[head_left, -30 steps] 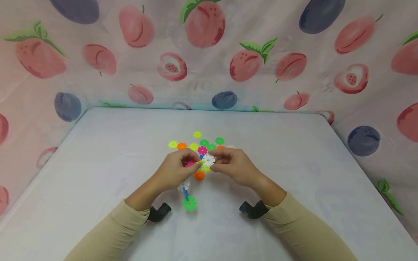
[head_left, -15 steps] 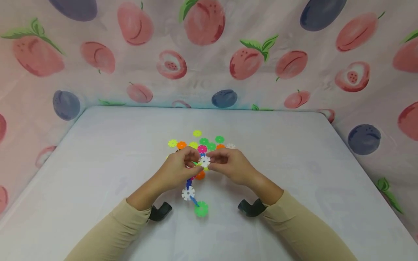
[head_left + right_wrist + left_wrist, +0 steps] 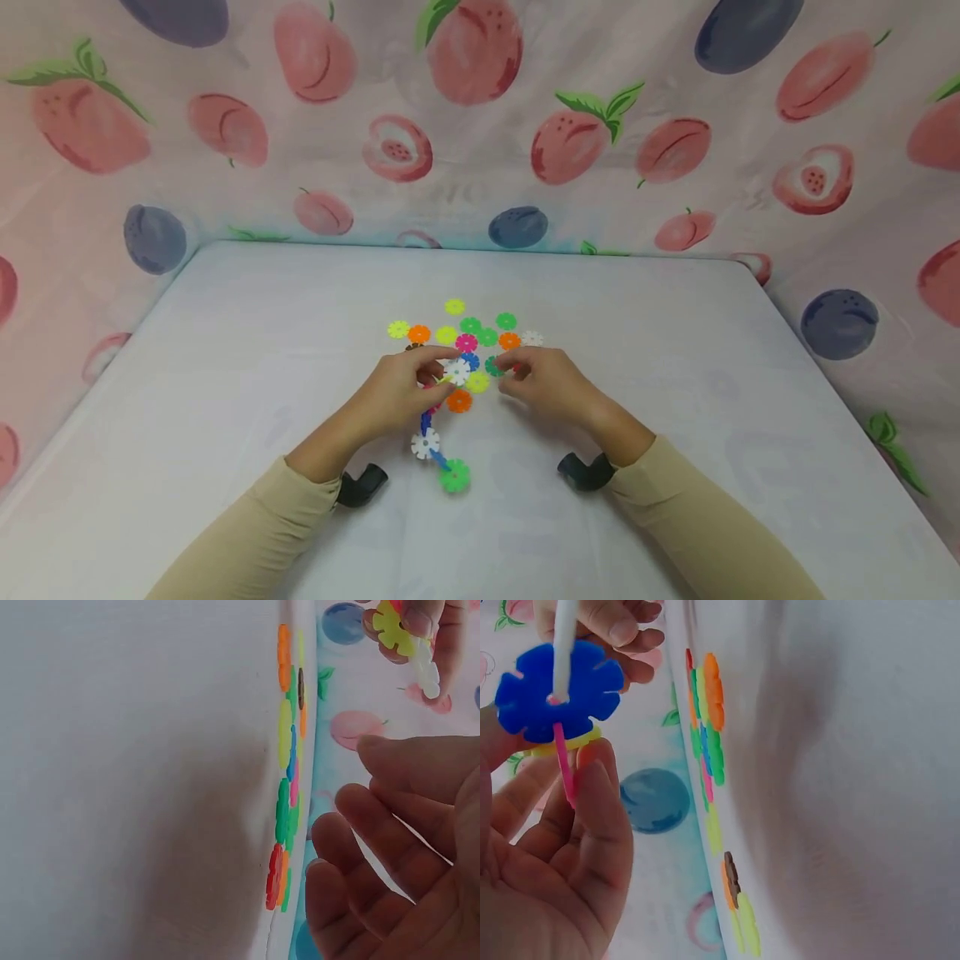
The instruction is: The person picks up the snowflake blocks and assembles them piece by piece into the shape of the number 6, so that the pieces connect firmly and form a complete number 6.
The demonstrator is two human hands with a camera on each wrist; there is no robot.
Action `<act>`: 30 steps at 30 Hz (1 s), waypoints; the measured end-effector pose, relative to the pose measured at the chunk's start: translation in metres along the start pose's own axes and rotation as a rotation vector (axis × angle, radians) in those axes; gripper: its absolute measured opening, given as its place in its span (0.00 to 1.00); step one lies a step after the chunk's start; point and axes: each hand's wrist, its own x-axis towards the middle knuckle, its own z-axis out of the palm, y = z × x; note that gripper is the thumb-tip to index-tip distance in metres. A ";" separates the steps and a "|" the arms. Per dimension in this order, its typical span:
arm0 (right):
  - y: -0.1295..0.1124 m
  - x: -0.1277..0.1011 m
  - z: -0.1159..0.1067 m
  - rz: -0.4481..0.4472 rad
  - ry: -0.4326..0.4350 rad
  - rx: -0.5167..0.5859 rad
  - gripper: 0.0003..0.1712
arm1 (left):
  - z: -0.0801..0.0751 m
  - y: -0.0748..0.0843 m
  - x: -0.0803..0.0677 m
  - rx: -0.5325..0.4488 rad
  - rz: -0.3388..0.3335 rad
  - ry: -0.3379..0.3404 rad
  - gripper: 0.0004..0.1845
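Since half a second ago, the right hand (image 3: 547,387) has drawn off toward 3 o'clock, apart from the white disc (image 3: 458,372), while the hanging chain of joined discs (image 3: 425,444) has swung slightly toward 9 o'clock.

From the head, the left hand (image 3: 401,387) pinches the chain near the white disc; the green disc (image 3: 454,476) hangs at that hand's 5 o'clock, above the tabletop (image 3: 637,317). Loose discs (image 3: 467,343) lie at the right hand's 10 o'clock.

From the left wrist, thumb and fingers hold a yellow disc (image 3: 544,750) edge-on, just behind a dark blue disc (image 3: 559,690). At the blue one's 6 o'clock a pink piece (image 3: 564,769) is slotted in; at its 12 o'clock, a white piece (image 3: 565,645).

From the right wrist, the right hand holds nothing, its fingers loosely bent with thumb and fingertips apart. At 1 o'clock, the left hand grips the yellow and white discs.
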 end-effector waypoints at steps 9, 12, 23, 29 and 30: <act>-0.004 0.007 0.007 -0.068 -0.146 -0.114 0.20 | 0.000 -0.003 0.001 0.011 -0.041 -0.027 0.23; -0.003 0.007 0.008 -0.050 -0.167 -0.160 0.20 | 0.000 -0.004 0.001 0.006 -0.060 -0.034 0.23; -0.001 0.006 0.008 -0.064 -0.176 -0.182 0.20 | 0.000 -0.006 0.002 -0.002 -0.050 -0.029 0.24; -0.001 0.004 0.007 -0.074 -0.217 -0.194 0.20 | 0.000 -0.007 0.003 0.004 -0.063 -0.035 0.22; 0.000 0.003 0.006 -0.065 -0.209 -0.203 0.19 | 0.000 -0.007 0.003 0.001 -0.063 -0.036 0.22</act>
